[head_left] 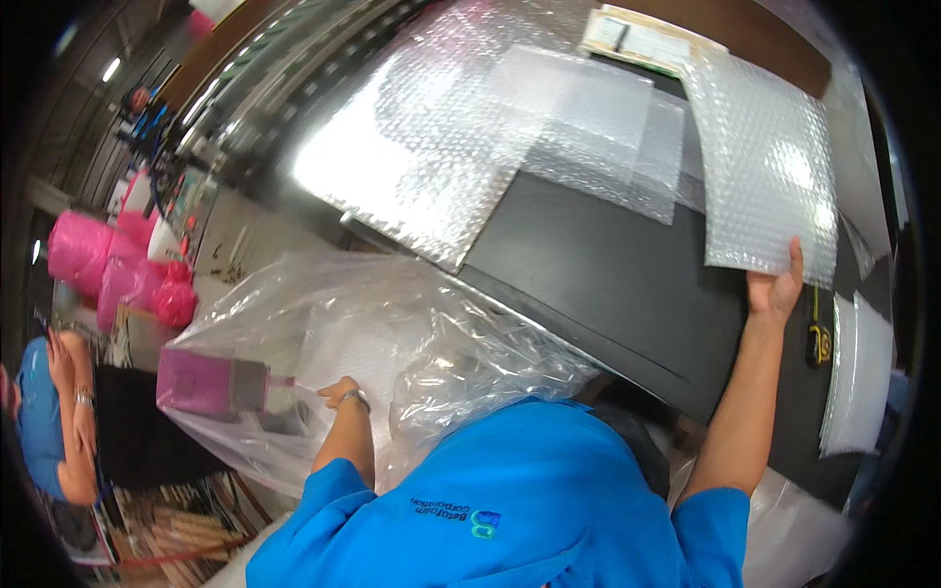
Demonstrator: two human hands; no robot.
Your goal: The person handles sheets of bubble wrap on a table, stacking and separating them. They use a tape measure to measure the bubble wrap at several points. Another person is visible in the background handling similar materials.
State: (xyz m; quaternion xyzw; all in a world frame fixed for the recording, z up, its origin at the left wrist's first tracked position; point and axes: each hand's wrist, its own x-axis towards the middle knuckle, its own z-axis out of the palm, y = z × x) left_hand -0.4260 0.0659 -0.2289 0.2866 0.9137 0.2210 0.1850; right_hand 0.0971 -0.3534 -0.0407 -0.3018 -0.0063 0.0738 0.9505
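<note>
My right hand [777, 286] grips the lower edge of a bubble wrap sheet [769, 167], one finger showing on top of it. That sheet lies slanted over the right side of the black table [608, 265]. Off the table's near left edge, my left hand [345, 394] is at a large clear plastic bag [461, 333], its fingers curled. What they pinch, if anything, is too small to make out. Pale bubble wrap [358, 343] shows through the bag beside that hand. More loose bubble wrap pieces [588, 108] overlap at the table's far side.
A wide shiny bubble wrap sheet [421, 127] covers the table's far left. A paper form [647, 41] lies at the back. Near my right forearm are a yellow-black tape measure [818, 345] and stacked white sheets [858, 377]. Another person [59, 412] is at left, by pink bundles [118, 265].
</note>
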